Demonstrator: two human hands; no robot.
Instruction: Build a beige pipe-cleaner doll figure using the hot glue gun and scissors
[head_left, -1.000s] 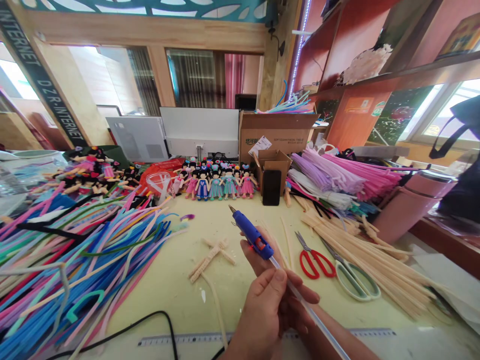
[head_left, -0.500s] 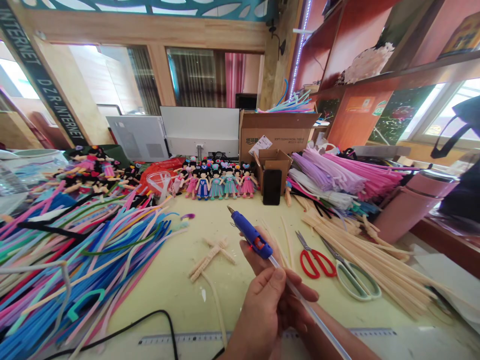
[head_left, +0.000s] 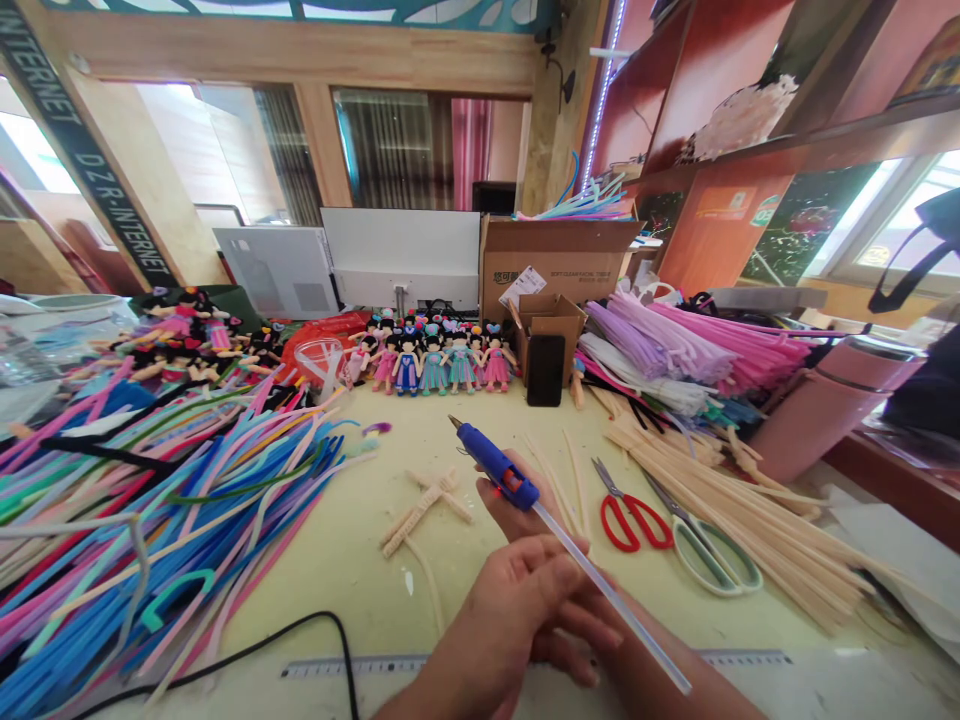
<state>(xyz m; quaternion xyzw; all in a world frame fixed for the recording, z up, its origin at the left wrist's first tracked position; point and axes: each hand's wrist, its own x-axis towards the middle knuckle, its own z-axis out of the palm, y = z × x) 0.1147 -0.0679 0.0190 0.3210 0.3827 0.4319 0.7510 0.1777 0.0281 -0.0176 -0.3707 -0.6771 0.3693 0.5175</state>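
Note:
A blue glue gun (head_left: 495, 465) is gripped in my right hand (head_left: 514, 510), its nozzle pointing up and to the left. From its back end a long translucent glue stick (head_left: 615, 600) slants down to the right. My left hand (head_left: 517, 610) is just below the gun, beside the stick, its fingers apart and loosely bent; it appears to hold nothing. Left of the hands lies a beige cross-shaped piece of wrapped pipe cleaners (head_left: 424, 510), with a loose strand running from it. Red-handled scissors (head_left: 634, 520) rest to the right.
Heaps of coloured pipe cleaners (head_left: 225, 510) cover the left side. Beige pipe cleaners (head_left: 735, 510), green-handled scissors (head_left: 712, 550) and a pink flask (head_left: 832, 400) stand or lie right. Small dolls (head_left: 435, 360) and a phone (head_left: 545, 370) are behind. A ruler (head_left: 390, 664) and black cable (head_left: 330, 615) lie in front.
My left hand has let go of the glue stick and slid slightly down and left. The stick's lower end now shows in view. The gun has hardly moved.

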